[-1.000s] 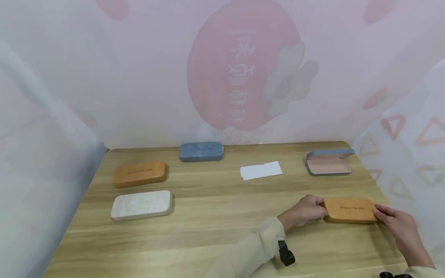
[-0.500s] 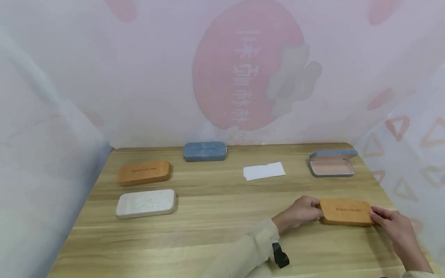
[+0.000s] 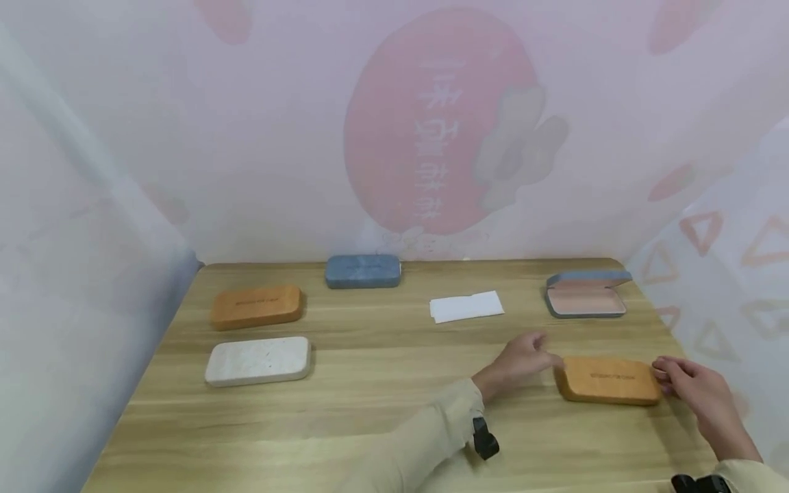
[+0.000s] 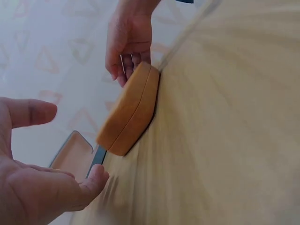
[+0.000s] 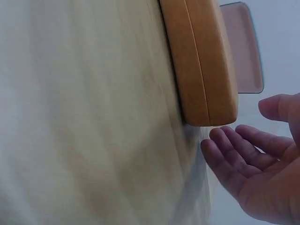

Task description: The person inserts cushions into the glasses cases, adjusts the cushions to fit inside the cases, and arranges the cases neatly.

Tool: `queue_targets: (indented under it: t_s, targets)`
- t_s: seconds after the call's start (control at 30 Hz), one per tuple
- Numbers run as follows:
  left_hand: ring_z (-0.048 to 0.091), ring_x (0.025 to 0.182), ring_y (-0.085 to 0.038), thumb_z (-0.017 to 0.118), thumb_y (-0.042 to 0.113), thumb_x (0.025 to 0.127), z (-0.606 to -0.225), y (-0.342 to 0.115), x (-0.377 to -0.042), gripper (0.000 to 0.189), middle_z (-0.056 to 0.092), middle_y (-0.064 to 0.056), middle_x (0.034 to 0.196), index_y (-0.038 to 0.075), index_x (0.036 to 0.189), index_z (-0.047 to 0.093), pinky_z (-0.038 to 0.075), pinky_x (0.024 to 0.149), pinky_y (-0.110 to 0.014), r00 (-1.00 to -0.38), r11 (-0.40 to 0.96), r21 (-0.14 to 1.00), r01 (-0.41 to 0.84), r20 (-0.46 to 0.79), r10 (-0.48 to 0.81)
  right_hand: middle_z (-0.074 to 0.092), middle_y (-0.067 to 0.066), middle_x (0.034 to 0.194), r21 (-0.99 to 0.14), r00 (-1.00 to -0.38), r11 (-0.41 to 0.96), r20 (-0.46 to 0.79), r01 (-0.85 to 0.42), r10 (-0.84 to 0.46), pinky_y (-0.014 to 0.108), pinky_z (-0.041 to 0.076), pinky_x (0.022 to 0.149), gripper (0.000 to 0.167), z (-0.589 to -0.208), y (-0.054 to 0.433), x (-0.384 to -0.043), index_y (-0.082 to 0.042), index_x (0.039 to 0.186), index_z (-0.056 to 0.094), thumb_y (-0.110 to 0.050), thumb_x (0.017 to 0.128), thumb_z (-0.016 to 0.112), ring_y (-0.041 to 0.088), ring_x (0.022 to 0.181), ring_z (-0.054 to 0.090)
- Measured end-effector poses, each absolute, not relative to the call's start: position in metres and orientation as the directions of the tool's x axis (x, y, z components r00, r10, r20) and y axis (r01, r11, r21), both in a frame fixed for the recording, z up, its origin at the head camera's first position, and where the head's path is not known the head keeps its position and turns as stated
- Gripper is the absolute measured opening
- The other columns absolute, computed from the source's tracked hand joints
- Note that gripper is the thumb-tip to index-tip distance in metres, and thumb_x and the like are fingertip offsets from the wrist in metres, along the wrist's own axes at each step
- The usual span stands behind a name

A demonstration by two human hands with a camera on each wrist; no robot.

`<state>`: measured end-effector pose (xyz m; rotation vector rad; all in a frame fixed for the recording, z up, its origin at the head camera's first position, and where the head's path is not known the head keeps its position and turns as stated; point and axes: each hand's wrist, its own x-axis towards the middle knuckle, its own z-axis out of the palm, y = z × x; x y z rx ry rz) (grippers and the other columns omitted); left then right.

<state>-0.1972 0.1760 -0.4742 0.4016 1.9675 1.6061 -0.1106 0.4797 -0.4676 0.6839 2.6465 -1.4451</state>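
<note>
A closed orange glasses case [image 3: 609,381] with dark lettering on its lid lies flat at the right of the table. My left hand [image 3: 516,361] hovers just off its left end; in the left wrist view the thumb [image 4: 40,112] and fingers are spread, with nothing between them. At the other end is my right hand [image 3: 699,394]. The right wrist view has its fingers [image 5: 225,150] extended, fingertips close below the end of the case, thumb raised apart. Behind stands an open blue glasses case [image 3: 585,301] with a pink lining.
A white cloth or paper sheet [image 3: 466,307] lies mid-table. A closed blue case [image 3: 363,272] is by the back wall. On the left are another orange case [image 3: 257,307] and a cream-white case [image 3: 258,361]. Patterned sheeting surrounds the table [image 3: 345,424].
Both hands held the orange case by its ends and drew it slightly left and toward the front edge. Now they have let go, the left hand lifting away to the left.
</note>
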Motion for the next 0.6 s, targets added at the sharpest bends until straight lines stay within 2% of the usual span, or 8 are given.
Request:
queue_targets:
  t_s: [0.1,0.17,0.23,0.3,0.33,0.43,0.5,0.6]
  targets:
    - [0.044,0.144,-0.017,0.077,0.034,0.083,-0.477,0.18,-0.208,0.083,0.046,0.004,0.157,0.016,0.155,0.041,0.038,0.117,-0.034,-0.801,0.236,0.967,-0.094,-0.214,0.56,0.066,-0.024,0.09,-0.785,-0.918,0.508,-0.189,0.354,0.347,0.023,0.059,0.07,0.065,-0.466,0.482,-0.123,0.022,0.144,0.035,-0.033,0.108,0.039,-0.012,0.076,0.062]
    - [0.051,0.134,-0.013,0.076,0.033,0.084,-0.48,0.185,-0.215,0.083,0.054,0.002,0.149,0.014,0.156,0.04,0.042,0.112,-0.031,-0.805,0.223,0.973,-0.063,-0.182,0.565,0.074,-0.002,0.097,-0.755,-0.929,0.566,-0.155,0.331,0.337,0.023,0.058,0.069,0.066,-0.463,0.483,-0.132,0.021,0.144,0.035,-0.034,0.108,0.039,-0.012,0.076,0.06]
    - [0.058,0.104,-0.011,0.076,0.029,0.086,-0.483,0.191,-0.224,0.072,0.062,-0.002,0.121,0.004,0.146,0.045,0.049,0.091,-0.027,-0.807,0.201,0.979,-0.023,-0.137,0.575,0.07,0.024,0.115,-0.706,-0.939,0.637,-0.123,0.311,0.322,0.028,0.059,0.072,0.067,-0.46,0.484,-0.142,0.021,0.145,0.035,-0.036,0.108,0.038,-0.004,0.081,0.064]
    - [0.047,0.083,-0.008,0.076,0.025,0.087,-0.486,0.195,-0.232,0.075,0.055,-0.002,0.101,0.0,0.148,0.04,0.044,0.079,-0.023,-0.805,0.179,0.984,0.009,-0.099,0.585,0.053,0.041,0.134,-0.642,-0.947,0.707,-0.1,0.296,0.306,0.039,0.058,0.079,0.069,-0.458,0.486,-0.152,0.019,0.145,0.037,-0.04,0.108,0.037,0.015,0.092,0.069]
    - [0.041,0.074,-0.009,0.075,0.023,0.088,-0.488,0.197,-0.235,0.077,0.049,-0.002,0.091,-0.002,0.149,0.037,0.041,0.072,-0.023,-0.802,0.168,0.986,0.023,-0.083,0.592,0.048,0.042,0.139,-0.623,-0.949,0.727,-0.092,0.29,0.3,0.045,0.057,0.083,0.07,-0.457,0.487,-0.157,0.018,0.146,0.037,-0.041,0.108,0.036,0.028,0.099,0.068]
    - [0.035,0.064,-0.009,0.073,0.019,0.089,-0.49,0.203,-0.244,0.09,0.043,0.0,0.083,0.0,0.159,0.021,0.036,0.064,-0.025,-0.795,0.151,0.988,0.027,-0.071,0.603,0.043,0.044,0.142,-0.569,-0.959,0.779,-0.069,0.265,0.275,0.063,0.049,0.09,0.068,-0.457,0.49,-0.169,0.017,0.146,0.038,-0.039,0.108,0.035,0.058,0.121,0.05]
    - [0.039,0.07,-0.006,0.074,0.02,0.088,-0.491,0.205,-0.248,0.097,0.053,-0.001,0.096,0.005,0.162,0.015,0.039,0.068,-0.022,-0.803,0.168,0.986,0.023,-0.082,0.59,0.042,0.044,0.142,-0.544,-0.963,0.8,-0.06,0.253,0.264,0.066,0.046,0.093,0.066,-0.458,0.492,-0.177,0.018,0.145,0.039,-0.037,0.108,0.035,0.061,0.124,0.045]
    - [0.04,0.07,-0.007,0.075,0.018,0.088,-0.493,0.209,-0.254,0.096,0.051,-0.004,0.101,0.008,0.163,0.015,0.039,0.065,-0.023,-0.806,0.162,0.987,0.022,-0.078,0.586,0.041,0.045,0.141,-0.527,-0.965,0.814,-0.048,0.243,0.257,0.068,0.044,0.096,0.064,-0.46,0.491,-0.188,0.018,0.144,0.039,-0.034,0.108,0.035,0.062,0.125,0.044]
